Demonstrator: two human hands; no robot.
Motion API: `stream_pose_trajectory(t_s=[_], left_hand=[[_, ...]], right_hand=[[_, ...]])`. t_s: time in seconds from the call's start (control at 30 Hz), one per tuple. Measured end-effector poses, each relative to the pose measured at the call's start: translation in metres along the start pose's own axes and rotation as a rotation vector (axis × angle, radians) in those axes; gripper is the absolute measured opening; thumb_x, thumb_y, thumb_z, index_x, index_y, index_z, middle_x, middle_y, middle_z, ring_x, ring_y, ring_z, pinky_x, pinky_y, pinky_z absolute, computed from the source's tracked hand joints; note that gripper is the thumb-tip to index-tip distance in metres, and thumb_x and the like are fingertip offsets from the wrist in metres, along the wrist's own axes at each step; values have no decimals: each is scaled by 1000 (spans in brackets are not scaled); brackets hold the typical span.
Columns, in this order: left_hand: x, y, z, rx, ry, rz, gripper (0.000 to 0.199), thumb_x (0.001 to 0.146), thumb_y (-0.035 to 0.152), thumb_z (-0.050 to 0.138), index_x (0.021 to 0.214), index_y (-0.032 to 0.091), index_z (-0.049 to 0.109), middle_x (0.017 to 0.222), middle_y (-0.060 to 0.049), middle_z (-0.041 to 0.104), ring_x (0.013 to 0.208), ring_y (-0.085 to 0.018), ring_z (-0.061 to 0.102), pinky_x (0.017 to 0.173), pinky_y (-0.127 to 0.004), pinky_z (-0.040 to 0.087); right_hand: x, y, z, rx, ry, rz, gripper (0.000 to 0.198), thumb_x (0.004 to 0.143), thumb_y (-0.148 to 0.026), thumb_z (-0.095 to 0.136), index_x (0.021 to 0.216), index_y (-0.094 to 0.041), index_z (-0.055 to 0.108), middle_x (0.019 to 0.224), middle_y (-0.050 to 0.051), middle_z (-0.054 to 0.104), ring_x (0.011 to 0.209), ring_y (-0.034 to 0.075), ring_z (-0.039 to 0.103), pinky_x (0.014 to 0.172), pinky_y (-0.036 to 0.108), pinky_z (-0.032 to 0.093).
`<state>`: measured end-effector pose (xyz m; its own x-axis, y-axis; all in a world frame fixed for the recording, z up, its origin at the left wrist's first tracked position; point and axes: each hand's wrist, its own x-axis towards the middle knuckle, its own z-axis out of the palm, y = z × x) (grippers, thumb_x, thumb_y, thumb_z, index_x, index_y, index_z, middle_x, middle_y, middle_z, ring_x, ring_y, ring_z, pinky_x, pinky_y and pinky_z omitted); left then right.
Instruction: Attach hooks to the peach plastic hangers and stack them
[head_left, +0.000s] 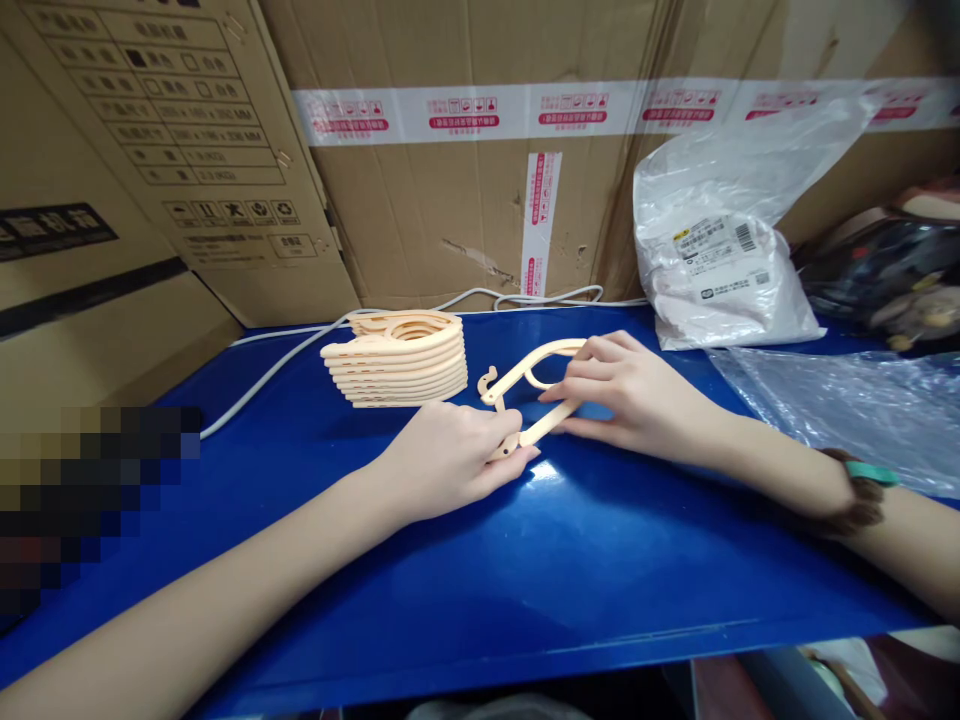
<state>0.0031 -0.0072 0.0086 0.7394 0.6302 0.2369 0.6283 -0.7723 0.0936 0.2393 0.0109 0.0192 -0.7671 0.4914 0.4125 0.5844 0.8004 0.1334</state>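
Observation:
A cream plastic folding hanger is held between my two hands, just above or against the blue table. My left hand pinches its near left end, by a round joint, between thumb and fingers. At the other side my right hand is closed on the hanger's right part, and its fingers hide that end. A small hooked tip stands out at the hanger's far left. Left of it and farther back lies a neat stack of several similar cream hangers, folded flat; neither hand touches the stack.
Cardboard boxes stand along the back and left of the blue table. A white cable runs behind the stack. At the right are a white labelled plastic bag and a clear plastic sheet.

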Motion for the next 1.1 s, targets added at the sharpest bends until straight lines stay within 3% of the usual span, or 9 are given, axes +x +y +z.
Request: stream_pose_trajectory(t_s=[0.13,0.23,0.33,0.43,0.67,0.83,1.1], left_hand=[[-1,1,-1,-12,25,6,31,95,38,45,73,17,52,61,2,61,53,-12,56,50,-22,26],[-1,1,-1,8,2,-8,31,95,38,45,73,17,52,61,2,61,53,-12,57,50,-22,26],[0,2,-2,44,-34,0,30,96,37,44,74,18,51,63,2,62,56,-14,60,50,-23,27],[-1,4,-3,79,-23,28,27,96,35,43,77,18,52,63,1,63,57,-14,61,49,-24,27],[-2,2,-4,178,17,22,26,95,31,41,75,18,53,61,0,62,54,-16,59,46,-26,21],[-2,7,-5,67,70,109,19,85,24,51,67,18,47,63,1,57,61,-14,53,50,-25,29],[0,9,-7,41,-63,275,7,76,12,47,76,17,52,79,-5,55,78,-20,45,80,-37,42]], right_hand=[[0,6,0,-148,131,55,15,90,-30,57,96,-20,68,114,11,62,101,26,52,86,42,39],[-1,10,2,-161,107,124,14,89,-22,55,95,-19,68,133,15,51,114,29,48,90,43,39],[-3,15,6,-138,23,82,31,84,-3,48,101,-21,68,143,11,46,124,29,43,95,45,37],[-3,18,9,-115,-33,25,43,77,4,45,107,-20,66,136,10,53,121,27,46,97,43,35],[-2,16,5,-65,-77,86,40,76,3,43,98,-19,68,105,7,66,96,23,54,92,38,35],[-1,13,5,-78,-119,131,32,86,-9,41,97,-18,70,99,8,67,89,22,56,91,39,34],[-1,12,5,-86,-136,197,30,92,-19,42,99,-18,70,94,8,68,87,22,58,89,38,33]])
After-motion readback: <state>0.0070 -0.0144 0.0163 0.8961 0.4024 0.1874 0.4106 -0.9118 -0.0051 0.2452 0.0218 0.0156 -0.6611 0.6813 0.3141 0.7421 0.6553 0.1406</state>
